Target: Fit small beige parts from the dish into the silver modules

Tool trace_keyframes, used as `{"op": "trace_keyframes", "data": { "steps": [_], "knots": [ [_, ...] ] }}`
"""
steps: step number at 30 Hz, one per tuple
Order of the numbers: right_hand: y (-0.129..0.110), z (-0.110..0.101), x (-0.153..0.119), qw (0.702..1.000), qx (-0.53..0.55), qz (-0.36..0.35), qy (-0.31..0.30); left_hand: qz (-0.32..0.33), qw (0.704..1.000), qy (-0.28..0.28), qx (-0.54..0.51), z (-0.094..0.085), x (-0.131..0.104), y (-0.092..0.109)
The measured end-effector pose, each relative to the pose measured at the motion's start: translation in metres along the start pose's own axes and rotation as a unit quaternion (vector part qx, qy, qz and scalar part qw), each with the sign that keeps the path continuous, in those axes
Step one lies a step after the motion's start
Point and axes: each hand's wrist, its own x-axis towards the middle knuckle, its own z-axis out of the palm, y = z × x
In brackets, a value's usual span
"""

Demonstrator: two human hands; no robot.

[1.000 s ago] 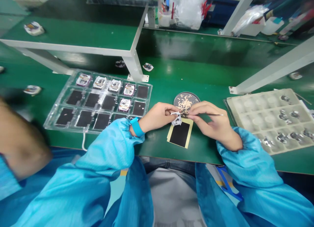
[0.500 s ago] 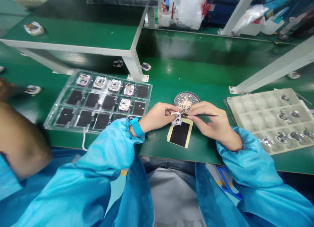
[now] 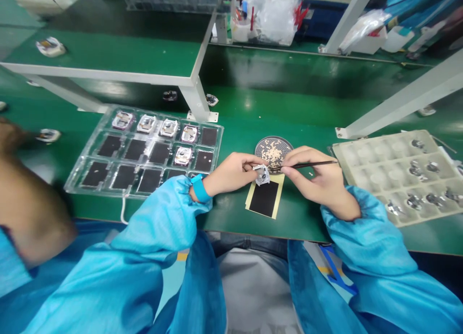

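Note:
My left hand [image 3: 233, 172] pinches a small white watch case [image 3: 262, 175] by its left edge. Dark tweezers [image 3: 313, 165] are gripped in my right hand [image 3: 313, 177], their tips close to the case's right side; whether they touch it I cannot tell. Just behind both hands lies a round dark dish [image 3: 274, 151] scattered with tiny pale pieces. Below the case, a black pad with a yellow border [image 3: 265, 198] rests on the bench.
On the left, a clear tray [image 3: 142, 146] holds several watch cases in black-lined compartments. A pale tray [image 3: 394, 165] with metallic parts lies to the right. White shelf legs [image 3: 198, 100] stand behind. At far left is another person's arm [image 3: 32, 204].
The watch case has tilted slightly in my left hand. My right hand has shifted a little to the right, and the tweezers now show more of their length.

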Motion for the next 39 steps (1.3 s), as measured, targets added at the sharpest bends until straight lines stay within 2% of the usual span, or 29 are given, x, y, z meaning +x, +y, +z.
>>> {"op": "trace_keyframes", "data": {
  "steps": [10,14,19,22,25,28,31,33,34,35,36,37,39],
  "knots": [
    [0.004,0.0,0.0,1.0,0.009,0.003,-0.024,-0.016,0.999,0.0,-0.034,0.001,0.0,0.004],
    [0.003,-0.001,0.0,0.997,0.05,0.042,-0.037,-0.009,1.0,0.012,-0.019,0.0,-0.001,0.005],
    [0.009,-0.012,0.006,0.973,0.152,0.136,-0.105,0.007,1.0,0.011,0.001,0.0,0.0,0.002],
    [0.017,-0.02,0.009,0.957,0.191,0.149,-0.159,0.019,1.0,-0.001,0.003,0.0,0.002,-0.002],
    [0.02,-0.026,0.006,0.942,0.214,0.16,-0.202,0.014,1.0,0.02,-0.017,-0.003,0.003,-0.003],
    [0.015,-0.035,-0.005,0.938,0.254,0.181,-0.152,-0.01,0.997,0.041,-0.057,-0.007,0.004,-0.001],
    [0.003,-0.059,-0.024,0.943,0.265,0.199,-0.028,-0.033,0.995,0.04,-0.082,-0.009,0.002,0.005],
    [-0.006,-0.088,-0.044,0.947,0.203,0.238,0.073,-0.042,0.994,0.036,-0.099,-0.007,0.0,0.008],
    [-0.009,-0.105,-0.055,0.946,0.136,0.27,0.113,-0.046,0.992,0.033,-0.11,-0.006,-0.002,0.009],
    [-0.011,-0.122,-0.067,0.94,0.047,0.316,0.123,-0.052,0.991,0.03,-0.121,-0.005,-0.002,0.01],
    [-0.011,-0.139,-0.081,0.929,-0.063,0.349,0.107,-0.059,0.989,0.026,-0.133,-0.003,-0.003,0.011],
    [-0.01,-0.153,-0.094,0.912,-0.168,0.369,0.062,-0.066,0.987,0.021,-0.144,-0.001,-0.004,0.011],
    [-0.003,-0.175,-0.12,0.858,-0.319,0.402,0.0,-0.077,0.984,0.009,-0.162,0.001,-0.004,0.011]
  ]
}}
